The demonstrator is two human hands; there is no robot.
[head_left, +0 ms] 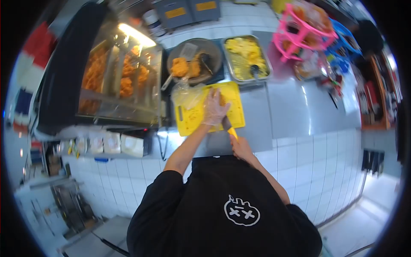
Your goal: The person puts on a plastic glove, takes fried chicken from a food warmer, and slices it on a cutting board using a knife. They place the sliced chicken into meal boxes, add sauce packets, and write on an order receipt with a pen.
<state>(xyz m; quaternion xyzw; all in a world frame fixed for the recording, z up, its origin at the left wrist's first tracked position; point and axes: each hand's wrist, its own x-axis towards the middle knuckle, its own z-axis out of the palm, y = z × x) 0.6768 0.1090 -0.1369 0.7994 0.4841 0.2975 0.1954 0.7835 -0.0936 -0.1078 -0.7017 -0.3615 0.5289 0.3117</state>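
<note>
Workpiece position: a brown food piece [222,100] lies on the yellow cutting board [238,113], partly hidden beneath the left grip [215,109].

State of grips: the left grip, in a clear glove, lies flat with fingers extended over the piece. The right grip [241,148] is closed around the yellow handle of the knife [227,124], whose dark blade points over the board towards the left thumb.

Handling: the piece is probably light, with a crumbly outside and a softer centre; its texture is too small to confirm. Apply even downward pressure; pinching may break the edges. Grease may make the glove slip. The knife should be stiff and light; hold it by the handle only. Keep the left thumb away from the blade.

Edges and room: the near edge of the steel surface [257,113] runs between the board and the body. Beyond the board, the round pan [217,50] and the metal tray [268,68] limit forward travel. A clear plastic bag [188,95] covers the board's far left part and may snag. To the right, bare surface gives the knife lateral room.
</note>
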